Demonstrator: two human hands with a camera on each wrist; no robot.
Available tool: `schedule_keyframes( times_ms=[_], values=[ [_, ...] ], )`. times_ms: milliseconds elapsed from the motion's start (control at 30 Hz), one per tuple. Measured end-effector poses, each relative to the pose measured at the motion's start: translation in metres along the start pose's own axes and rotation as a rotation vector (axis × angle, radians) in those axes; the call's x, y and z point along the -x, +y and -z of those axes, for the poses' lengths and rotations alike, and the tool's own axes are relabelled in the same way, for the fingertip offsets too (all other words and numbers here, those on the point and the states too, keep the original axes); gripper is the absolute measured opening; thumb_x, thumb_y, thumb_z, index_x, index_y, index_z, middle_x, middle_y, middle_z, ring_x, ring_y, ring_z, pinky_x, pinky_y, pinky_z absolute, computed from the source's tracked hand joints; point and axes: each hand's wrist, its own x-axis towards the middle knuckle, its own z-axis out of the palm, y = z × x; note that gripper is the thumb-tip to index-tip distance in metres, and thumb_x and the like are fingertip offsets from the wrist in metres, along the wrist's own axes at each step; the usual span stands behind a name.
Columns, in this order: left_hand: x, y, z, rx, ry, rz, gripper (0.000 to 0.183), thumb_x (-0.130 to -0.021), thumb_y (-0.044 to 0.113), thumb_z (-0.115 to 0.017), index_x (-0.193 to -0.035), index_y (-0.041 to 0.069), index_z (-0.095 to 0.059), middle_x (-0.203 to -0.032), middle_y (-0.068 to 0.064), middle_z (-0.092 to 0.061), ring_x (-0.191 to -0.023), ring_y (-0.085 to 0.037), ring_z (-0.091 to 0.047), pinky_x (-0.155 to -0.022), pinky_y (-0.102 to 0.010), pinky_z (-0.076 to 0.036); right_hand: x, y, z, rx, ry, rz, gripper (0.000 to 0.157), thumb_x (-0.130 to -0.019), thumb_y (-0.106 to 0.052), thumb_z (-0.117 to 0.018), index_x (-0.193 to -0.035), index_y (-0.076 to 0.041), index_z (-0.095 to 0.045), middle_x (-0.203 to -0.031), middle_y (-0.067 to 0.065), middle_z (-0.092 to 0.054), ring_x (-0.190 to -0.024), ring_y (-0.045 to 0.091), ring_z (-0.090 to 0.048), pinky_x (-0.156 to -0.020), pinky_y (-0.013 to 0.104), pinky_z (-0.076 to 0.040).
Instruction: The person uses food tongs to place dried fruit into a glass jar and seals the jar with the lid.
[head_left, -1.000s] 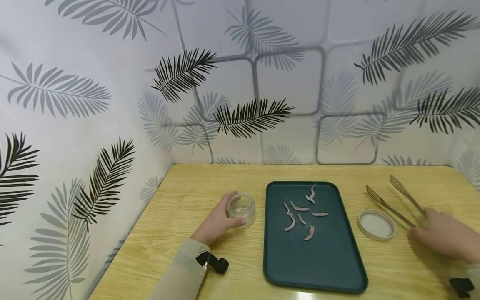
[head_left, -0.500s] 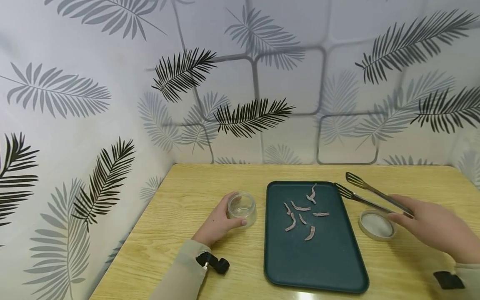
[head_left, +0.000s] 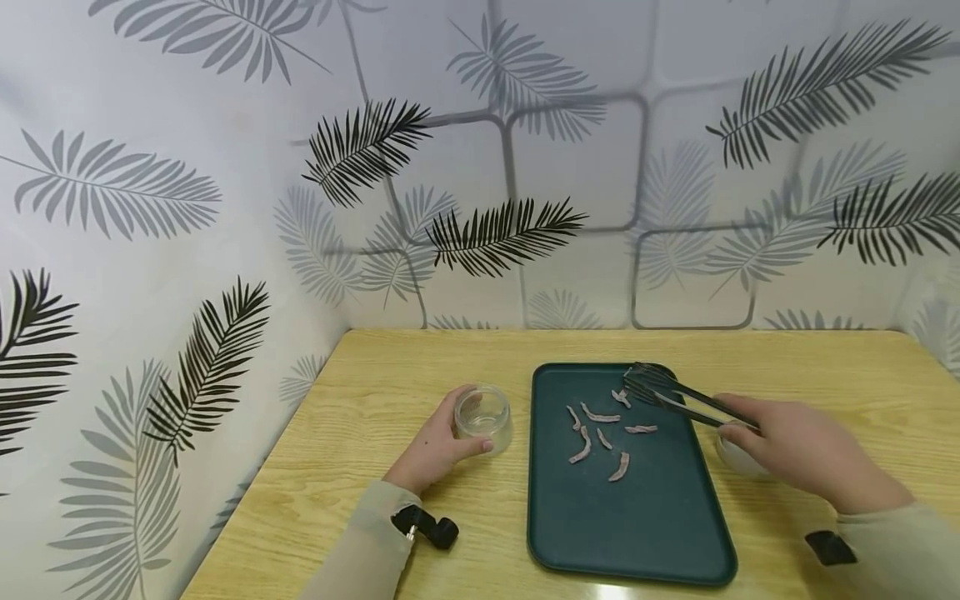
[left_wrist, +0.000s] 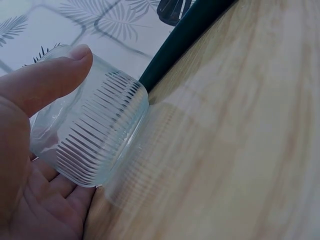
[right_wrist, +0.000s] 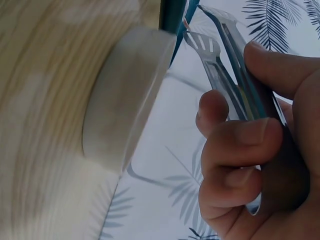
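My left hand [head_left: 433, 442] grips a clear ribbed glass jar [left_wrist: 100, 125] that stands on the table, left of the tray. Nothing shows inside the jar. Metal tongs [head_left: 686, 398] are held in my right hand [head_left: 806, 446], fingers curled round the handle in the right wrist view. The slotted tips of the tongs hang over the far right corner of the dark green tray [head_left: 622, 533], partly hiding a dried, twisted strip [head_left: 622, 397]. Several more greyish-pink strips [head_left: 600, 414] lie scattered on the tray's far half.
A round pale lid [right_wrist: 125, 100] lies on the table right of the tray, partly covered by my right hand in the head view. The wooden table [head_left: 405, 358] meets patterned walls at the back and left.
My right hand has moved left with the tongs, from the table's right side past the lid to over the tray. The left hand and jar have stayed put.
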Motion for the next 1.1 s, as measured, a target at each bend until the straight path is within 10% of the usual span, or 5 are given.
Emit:
schedule_keyframes(
  times_ms=[1100],
  values=[
    [-0.001, -0.004, 0.001, -0.030, -0.007, -0.011, 0.093, -0.085, 0.037, -0.083, -0.159, 0.026, -0.028, -0.154, 0.004, -0.042, -0.142, -0.021, -0.039, -0.114, -0.047, -0.032, -0.008, -0.011, -0.014, 0.063, 0.069, 0.032, 0.043, -0.095, -0.027, -0.071, -0.135, -0.013, -0.066, -0.094, 0.017, -0.073, -0.062, 0.019, -0.056, -0.049, 0.042, -0.042]
  ],
)
